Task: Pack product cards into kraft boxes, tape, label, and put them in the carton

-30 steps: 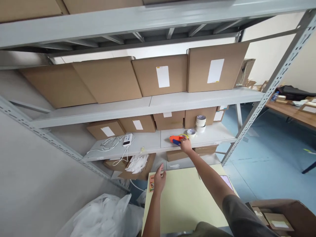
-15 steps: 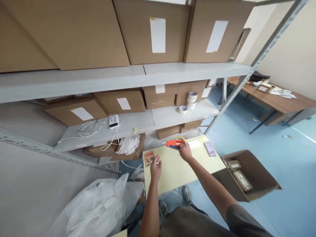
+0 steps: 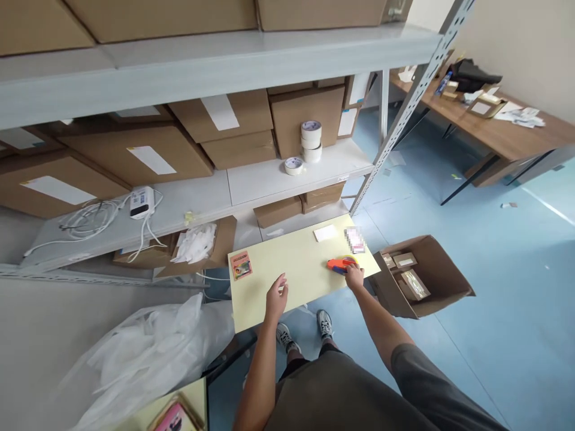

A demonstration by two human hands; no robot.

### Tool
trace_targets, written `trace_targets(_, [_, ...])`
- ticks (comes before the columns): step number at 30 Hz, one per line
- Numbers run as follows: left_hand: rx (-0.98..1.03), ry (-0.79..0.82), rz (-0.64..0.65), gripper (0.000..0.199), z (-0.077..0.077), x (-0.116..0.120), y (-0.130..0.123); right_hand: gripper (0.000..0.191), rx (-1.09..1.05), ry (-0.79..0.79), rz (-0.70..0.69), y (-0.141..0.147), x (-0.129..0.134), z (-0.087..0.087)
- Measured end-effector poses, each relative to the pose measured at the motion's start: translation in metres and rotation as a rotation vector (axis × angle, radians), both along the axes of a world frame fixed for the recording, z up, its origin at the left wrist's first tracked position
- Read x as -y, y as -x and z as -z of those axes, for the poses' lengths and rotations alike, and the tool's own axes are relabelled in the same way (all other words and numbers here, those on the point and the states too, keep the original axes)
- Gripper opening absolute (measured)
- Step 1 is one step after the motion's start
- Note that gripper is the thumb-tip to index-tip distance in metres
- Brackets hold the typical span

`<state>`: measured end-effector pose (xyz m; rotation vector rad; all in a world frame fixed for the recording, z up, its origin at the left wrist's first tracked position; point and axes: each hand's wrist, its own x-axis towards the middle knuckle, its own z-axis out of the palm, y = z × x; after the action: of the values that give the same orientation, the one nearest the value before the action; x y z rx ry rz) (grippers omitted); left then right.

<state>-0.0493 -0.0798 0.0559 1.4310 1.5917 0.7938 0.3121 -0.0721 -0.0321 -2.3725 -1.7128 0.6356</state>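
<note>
At the right part of the pale yellow tabletop (image 3: 296, 263), my right hand (image 3: 354, 278) grips an orange and blue tape dispenser (image 3: 336, 264) with a yellow ring showing on it. My left hand (image 3: 276, 296) is held over the table's near middle, its fingers loosely curled and apart, with nothing in them. An orange printed card packet (image 3: 241, 266) lies at the table's left end. Toward the far edge is a white card stack (image 3: 325, 233). A blurred pinkish item (image 3: 355, 239) lies just beyond the dispenser.
A metal shelf (image 3: 256, 191) with cardboard boxes and tape rolls (image 3: 311, 142) stands behind the table. An open carton (image 3: 426, 272) holding small boxes is at the right. A white plastic bag (image 3: 166, 353) lies at the left. A wooden desk (image 3: 507, 129) is farther right.
My right hand has carried the tape dispenser from the table's far side to its right part. My left hand has drawn away from the orange packet. The view has shifted right and down.
</note>
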Motion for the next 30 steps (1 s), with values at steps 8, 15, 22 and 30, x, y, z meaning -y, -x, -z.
trace_targets(8, [-0.049, 0.003, 0.060, 0.044, -0.012, -0.004, -0.034, 0.044, 0.012, -0.005, 0.058, -0.038, -0.006, 0.004])
trace_targets(15, [-0.065, -0.045, -0.083, 0.046, -0.030, 0.003, -0.008, 0.048, -0.269, -0.365, -0.152, 0.034, -0.039, -0.024])
trace_targets(22, [-0.058, -0.108, -0.425, 0.048, -0.048, 0.054, 0.095, 0.048, -0.479, -0.405, -0.548, 0.200, -0.065, -0.066])
trace_targets(30, [-0.017, -0.163, -0.813, 0.049, -0.041, 0.163, 0.264, 0.041, -0.474, -0.351, -1.030, 0.433, -0.033, -0.097])
